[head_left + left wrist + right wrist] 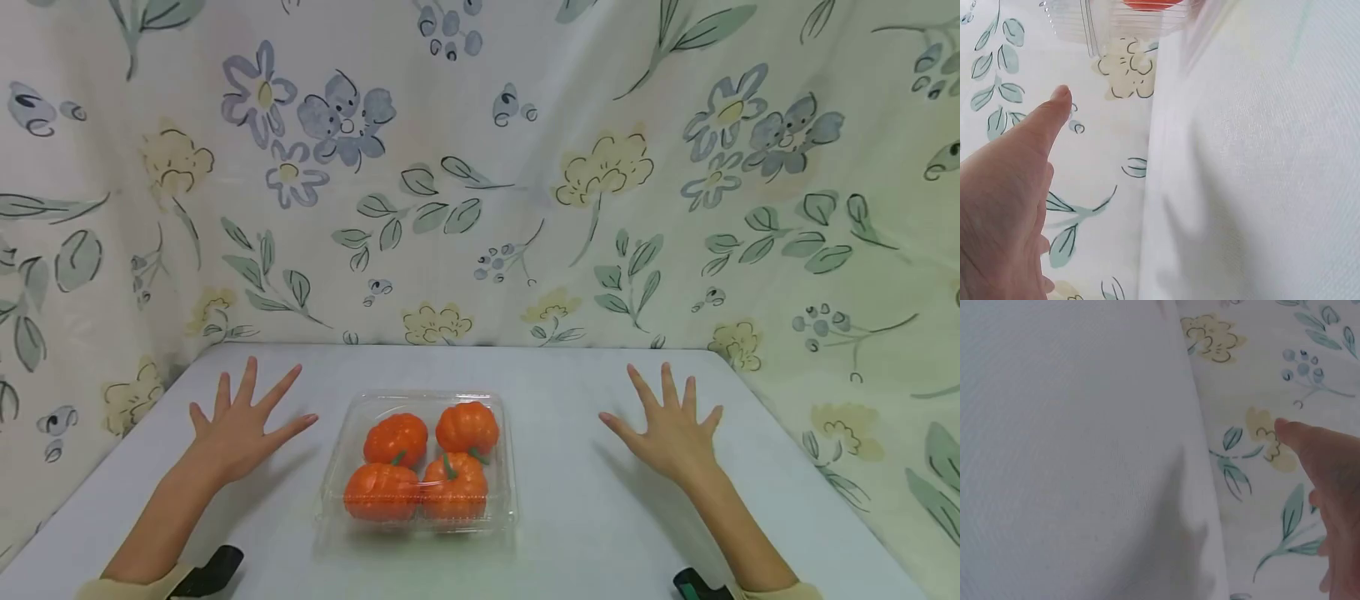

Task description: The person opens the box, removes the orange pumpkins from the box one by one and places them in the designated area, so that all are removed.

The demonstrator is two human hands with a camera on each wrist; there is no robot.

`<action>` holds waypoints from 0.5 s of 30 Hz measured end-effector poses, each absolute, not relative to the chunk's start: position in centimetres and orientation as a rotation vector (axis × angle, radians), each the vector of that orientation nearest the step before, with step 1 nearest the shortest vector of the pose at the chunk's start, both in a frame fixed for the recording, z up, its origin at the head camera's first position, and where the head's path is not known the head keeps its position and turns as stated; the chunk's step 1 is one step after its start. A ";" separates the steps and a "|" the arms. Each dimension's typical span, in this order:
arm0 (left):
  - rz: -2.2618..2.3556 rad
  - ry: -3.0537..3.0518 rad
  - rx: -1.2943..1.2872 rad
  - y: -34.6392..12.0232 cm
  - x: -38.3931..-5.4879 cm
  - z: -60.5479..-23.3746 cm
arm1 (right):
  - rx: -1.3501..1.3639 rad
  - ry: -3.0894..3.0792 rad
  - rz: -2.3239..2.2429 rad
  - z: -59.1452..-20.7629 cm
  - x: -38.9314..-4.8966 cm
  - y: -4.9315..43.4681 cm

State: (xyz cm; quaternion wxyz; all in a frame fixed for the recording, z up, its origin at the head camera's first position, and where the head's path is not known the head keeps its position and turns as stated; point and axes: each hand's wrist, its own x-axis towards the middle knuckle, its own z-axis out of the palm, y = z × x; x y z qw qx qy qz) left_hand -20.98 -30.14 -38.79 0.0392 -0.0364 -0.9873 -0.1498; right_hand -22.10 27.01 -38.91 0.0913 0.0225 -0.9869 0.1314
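In the head view a clear plastic clamshell box (330, 492) sits on the white table, holding several small orange pumpkins (453, 492) with green stems. Its lid looks closed over them. To the left of the box, my left hand (238, 425) is held above the table with fingers spread, touching nothing. My right hand (671, 429) is likewise spread in the air, farther from the box on its right side. The left wrist view shows the left thumb and part of the box (1066, 15) at the top. In the right wrist view, the right hand (1332, 469) holds nothing.
A white table (570, 533) extends under both hands, which cast shadows on it. Behind it and at both sides hangs a floral cloth (525, 167). Black straps (213, 573) are on both wrists, at the sleeve cuffs.
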 end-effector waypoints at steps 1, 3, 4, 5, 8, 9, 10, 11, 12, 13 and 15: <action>-0.460 -3.027 -0.112 -30.1 -21.0 -38.7 | 0.072 -2.929 0.390 -38.8 -22.1 26.8; -0.467 -3.025 -0.116 -29.9 -21.0 -38.6 | 0.087 -2.925 0.394 -38.6 -22.1 26.2; -0.476 -3.024 -0.119 -29.8 -21.0 -38.6 | 0.095 -2.924 0.394 -38.5 -22.2 25.9; -0.490 -3.022 -0.121 -29.8 -21.0 -38.5 | 0.103 -2.924 0.396 -38.4 -22.2 25.6; -0.541 -3.013 -0.145 -29.5 -20.8 -38.5 | 0.126 -2.918 0.403 -38.1 -22.3 24.7; -0.560 -3.011 -0.154 -29.4 -20.7 -38.5 | 0.135 -2.915 0.404 -38.0 -22.3 24.4; -0.585 -3.008 -0.165 -29.4 -20.6 -38.5 | 0.144 -2.912 0.407 -37.8 -22.3 24.1; -0.614 -3.004 -0.177 -29.3 -20.5 -38.6 | 0.153 -2.908 0.409 -37.7 -22.3 23.8; -0.651 -2.999 -0.189 -29.2 -20.4 -38.7 | 0.164 -2.905 0.409 -37.6 -22.3 23.6; -0.689 -2.995 -0.201 -29.2 -20.3 -38.7 | 0.175 -2.901 0.410 -37.4 -22.3 23.2; -0.777 -2.979 -0.225 -29.0 -20.2 -38.9 | 0.199 -2.888 0.415 -37.2 -22.3 22.7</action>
